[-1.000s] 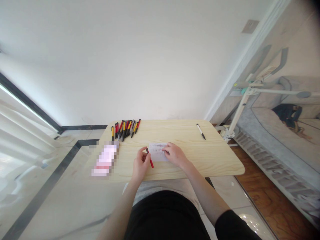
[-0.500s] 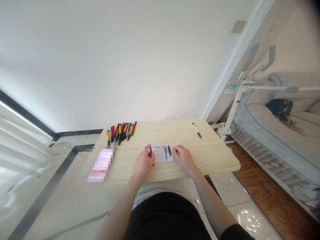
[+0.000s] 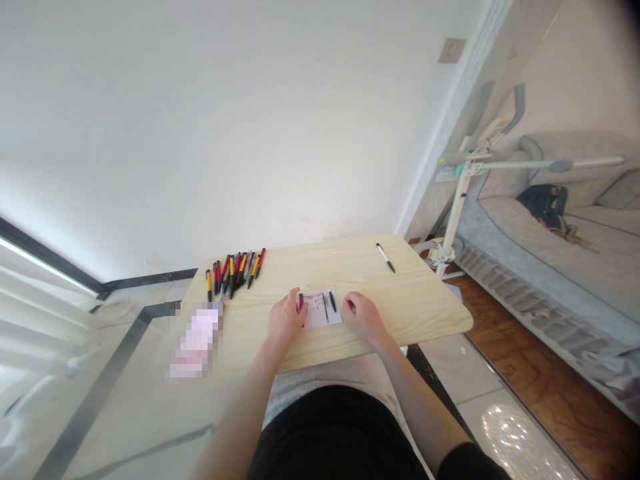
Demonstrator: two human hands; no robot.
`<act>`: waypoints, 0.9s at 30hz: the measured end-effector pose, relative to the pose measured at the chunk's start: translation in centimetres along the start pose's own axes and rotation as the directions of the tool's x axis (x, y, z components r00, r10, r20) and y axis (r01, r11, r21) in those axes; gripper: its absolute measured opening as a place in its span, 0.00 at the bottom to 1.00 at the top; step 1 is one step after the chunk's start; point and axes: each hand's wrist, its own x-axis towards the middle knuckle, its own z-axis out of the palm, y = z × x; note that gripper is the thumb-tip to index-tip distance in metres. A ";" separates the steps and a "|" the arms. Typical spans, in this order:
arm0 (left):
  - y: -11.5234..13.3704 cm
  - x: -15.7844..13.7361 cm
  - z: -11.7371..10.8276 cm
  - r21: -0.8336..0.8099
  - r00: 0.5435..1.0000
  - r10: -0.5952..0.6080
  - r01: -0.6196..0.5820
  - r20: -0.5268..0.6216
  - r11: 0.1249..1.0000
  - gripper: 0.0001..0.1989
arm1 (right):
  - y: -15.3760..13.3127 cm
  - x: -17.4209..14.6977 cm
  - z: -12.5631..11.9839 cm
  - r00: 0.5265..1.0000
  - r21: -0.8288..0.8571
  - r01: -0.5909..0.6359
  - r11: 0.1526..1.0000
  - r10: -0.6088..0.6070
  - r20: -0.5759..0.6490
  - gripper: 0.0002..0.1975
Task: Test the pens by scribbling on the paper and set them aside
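A small white sheet (image 3: pixel 316 321) lies on the table between my hands. On its right half rest a short black pen part (image 3: pixel 333 302) and a thin dark refill-like stick (image 3: pixel 327 309); small dark marks or bits show left of them. My left hand (image 3: pixel 285 319) is at the sheet's left edge, its thumb and forefinger around a red pen barrel (image 3: pixel 301 301) partly hidden by the thumb. Just off the sheet's right edge, my right hand (image 3: pixel 366 319) rests on the table with curled fingers; whatever they hold, if anything, is hidden.
A pile of red, yellow, grey and black pens (image 3: pixel 235 272) lies at the table's back left. A white pen with black ends (image 3: pixel 385 258) is at the back right. A pixelated pinkish rectangle (image 3: pixel 197 340) covers the left edge. Beyond the wooden table (image 3: pixel 425 307) stand exercise equipment (image 3: pixel 455 213) and a sofa (image 3: pixel 505 220).
The camera view has shifted slightly. My right hand's fingers have curled in more, and the hand stays beside the sheet. My left hand remains at the red barrel; the pen parts on the sheet look unchanged.
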 end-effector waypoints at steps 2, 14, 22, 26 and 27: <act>-0.1 -0.3 -0.1 -0.016 1.000 0.002 -0.002 -0.026 1.000 0.18 | 0.0 0.0 0.0 1.000 -0.015 0.006 1.000 -0.006 -0.003 0.07; -1.8 -3.9 0.2 0.038 0.985 0.078 -0.073 -0.152 0.997 0.17 | 0.3 -0.1 0.2 0.999 -0.102 0.009 0.995 -0.014 -0.052 0.11; -2.1 -4.2 0.9 0.144 0.990 0.083 -0.067 -0.110 0.987 0.19 | 0.4 0.3 0.6 0.998 -0.259 -0.063 0.964 0.065 0.001 0.20; -2.2 -4.2 0.9 0.135 0.991 0.079 -0.064 -0.112 0.989 0.17 | 1.1 0.9 0.7 0.969 -0.326 -0.050 0.944 0.124 0.212 0.26; -2.2 -4.2 0.9 0.131 0.990 0.080 -0.064 -0.114 0.989 0.17 | 1.4 1.1 0.5 0.952 -0.321 -0.040 0.946 0.133 0.275 0.28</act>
